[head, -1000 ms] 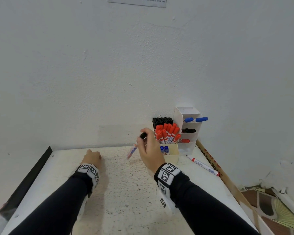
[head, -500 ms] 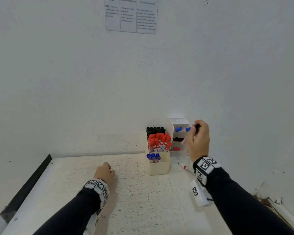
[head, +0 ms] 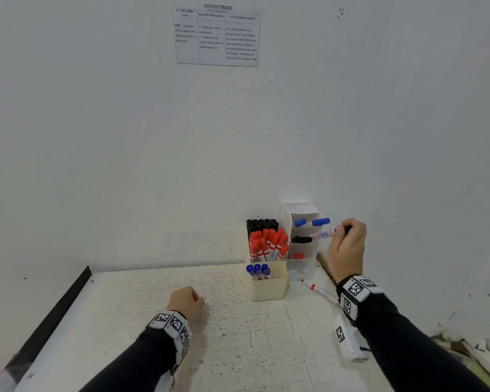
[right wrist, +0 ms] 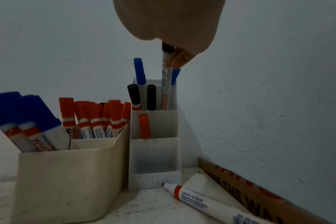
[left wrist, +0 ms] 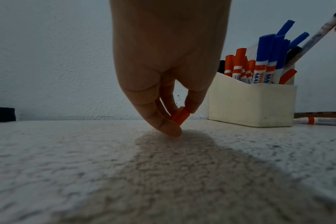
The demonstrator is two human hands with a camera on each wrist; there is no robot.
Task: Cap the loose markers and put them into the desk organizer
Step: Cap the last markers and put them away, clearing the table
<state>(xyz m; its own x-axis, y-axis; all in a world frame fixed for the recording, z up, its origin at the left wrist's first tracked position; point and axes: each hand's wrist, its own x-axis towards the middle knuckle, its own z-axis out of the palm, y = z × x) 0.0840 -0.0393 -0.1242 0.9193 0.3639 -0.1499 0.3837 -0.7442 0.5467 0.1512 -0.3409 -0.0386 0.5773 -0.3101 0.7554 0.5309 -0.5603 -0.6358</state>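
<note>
My right hand (head: 343, 230) grips a black-capped marker (head: 324, 234) by its cap end. The marker's lower end sits in the white tiered organizer (head: 303, 210), in the tier with the black markers (right wrist: 151, 97), seen in the right wrist view as the held marker (right wrist: 166, 84) under my right hand (right wrist: 175, 57). My left hand (head: 186, 302) rests on the table (head: 142, 278), and the left hand (left wrist: 179, 119) pinches a loose orange cap (left wrist: 179, 116). An uncapped orange-banded marker (head: 320, 292) lies on the table beside the organizers.
A cream box (head: 269, 287) with blue, orange and black markers stands left of the white organizer. A printed cardboard strip (right wrist: 259, 189) runs along the right wall. The wall is close behind, with a paper sheet (head: 217, 38). A black edge (head: 54, 315) borders the table's left.
My right hand carried the black-capped marker from mid-table rightward to the white organizer and set its end into a tier. The left hand stayed on the table.
</note>
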